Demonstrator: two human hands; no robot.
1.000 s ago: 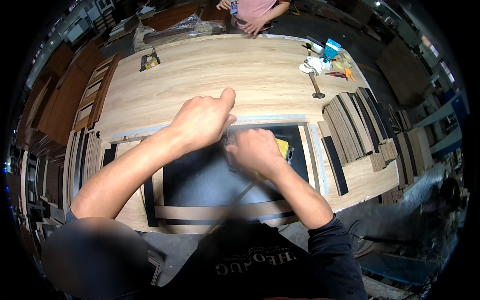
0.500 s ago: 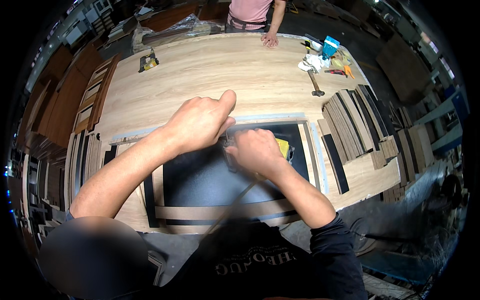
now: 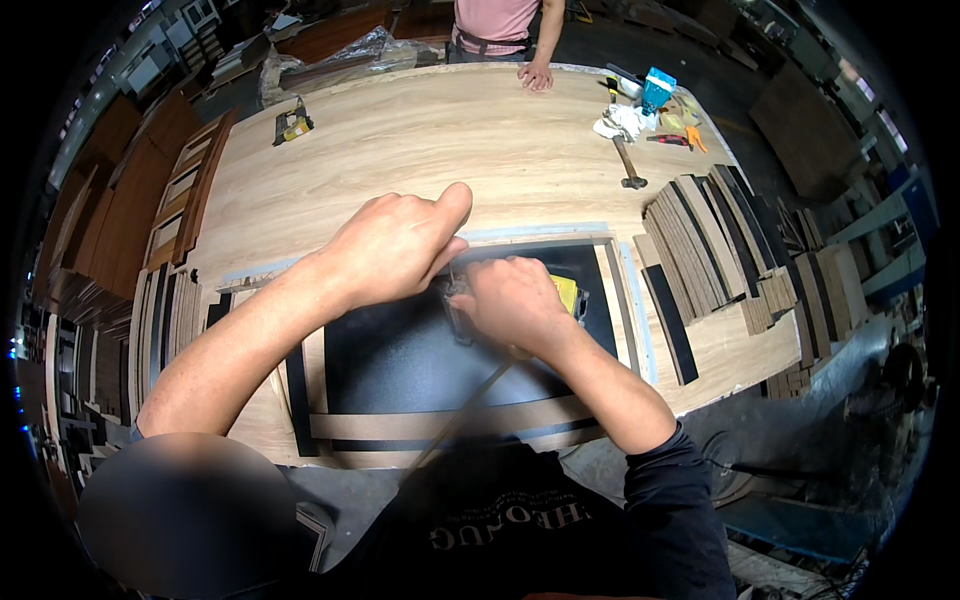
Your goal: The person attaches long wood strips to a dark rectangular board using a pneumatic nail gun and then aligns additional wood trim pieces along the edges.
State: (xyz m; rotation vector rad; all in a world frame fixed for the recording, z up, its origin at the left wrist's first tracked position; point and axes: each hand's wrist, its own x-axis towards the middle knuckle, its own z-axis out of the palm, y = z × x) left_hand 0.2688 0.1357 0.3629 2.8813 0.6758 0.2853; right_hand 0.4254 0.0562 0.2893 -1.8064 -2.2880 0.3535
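My right hand (image 3: 515, 300) is wrapped round a yellow and black nail gun (image 3: 567, 293), mostly hidden beneath the fingers. A thin hose (image 3: 470, 405) runs from it towards my body. Just left of it, my left hand (image 3: 405, 240) is closed with the thumb side up, close to the gun's clear nose part (image 3: 455, 312). A thin strip shows under its fingers, but what it grips is hidden. Both hands are over a dark panel (image 3: 400, 360) enclosed by a frame of wooden strips (image 3: 450, 418), lying at the near edge of the table.
On the wood-grain table (image 3: 400, 130) lie a second nail gun (image 3: 294, 123), a hammer (image 3: 629, 165), a white cloth (image 3: 625, 122) and a blue packet (image 3: 658, 90). Stacked strips (image 3: 690, 245) stand right, more (image 3: 165, 320) left. Across the table, another person's hand (image 3: 535, 76) rests on it.
Both hands keep nearly the same place and grip. The whole view has shifted very slightly.
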